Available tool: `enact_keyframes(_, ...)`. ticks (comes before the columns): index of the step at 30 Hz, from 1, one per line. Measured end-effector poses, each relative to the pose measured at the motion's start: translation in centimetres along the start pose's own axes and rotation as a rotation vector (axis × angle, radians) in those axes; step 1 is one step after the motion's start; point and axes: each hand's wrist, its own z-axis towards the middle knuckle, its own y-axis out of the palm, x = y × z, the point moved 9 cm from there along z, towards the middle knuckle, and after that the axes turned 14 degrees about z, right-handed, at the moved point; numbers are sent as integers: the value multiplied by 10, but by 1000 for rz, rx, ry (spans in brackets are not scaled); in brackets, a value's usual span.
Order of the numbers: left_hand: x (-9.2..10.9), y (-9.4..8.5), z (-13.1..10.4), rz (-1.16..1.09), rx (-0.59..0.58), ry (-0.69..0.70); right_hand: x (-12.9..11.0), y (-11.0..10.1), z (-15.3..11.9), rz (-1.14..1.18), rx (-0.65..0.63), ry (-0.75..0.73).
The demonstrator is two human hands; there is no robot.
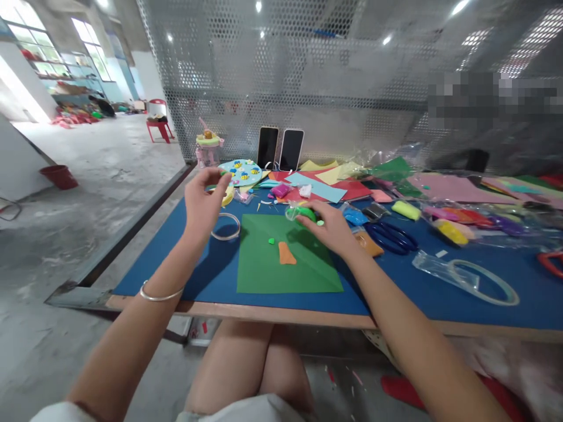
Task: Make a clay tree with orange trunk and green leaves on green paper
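Note:
My left hand (204, 202) is raised over the left of the table, thumb and fingertips pinched on a small green bit of clay (223, 173). My right hand (328, 225) grips a clear packet of green clay (302, 213) above the far edge of a green sheet (259, 275). On that sheet lie a flat orange clay piece (287, 254) and a small bright green lump (271, 241). A pale ring (238, 227) rests on the blue mat below my left hand.
Behind the sheet are a bee-decorated disc (241, 174), a lidded cup (208, 151) and two upright phones (291, 149). Blue-handled scissors (393, 237), a pale hoop (492, 283), clay packets (455, 231) and coloured paper (319, 185) lie to the right and back. A perforated metal panel (272, 76) stands behind.

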Motion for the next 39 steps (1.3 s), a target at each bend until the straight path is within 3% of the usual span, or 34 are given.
enact_keyframes(2, 5, 3, -4, 41, -43, 22, 19, -12, -2, -80, 42, 55)
enact_keyframes(7, 19, 52, -29, -22, -245, 66, 48, -27, -3, -132, 111, 107)
enact_keyframes(15, 33, 90, -33, 54, -383, 206, 3, 0, -2, 12, 36, -81)
enact_keyframes(23, 31, 91, -47, 333, -461, 342, -5, 13, -6, -20, -33, -176)
enact_keyframes(28, 34, 89, -48, 435, -432, 373, -9, 11, -6, -47, 29, -177)
enact_keyframes(39, 27, 93, -49, 435, -477, 390, -2, 19, -5, 24, -45, -169)
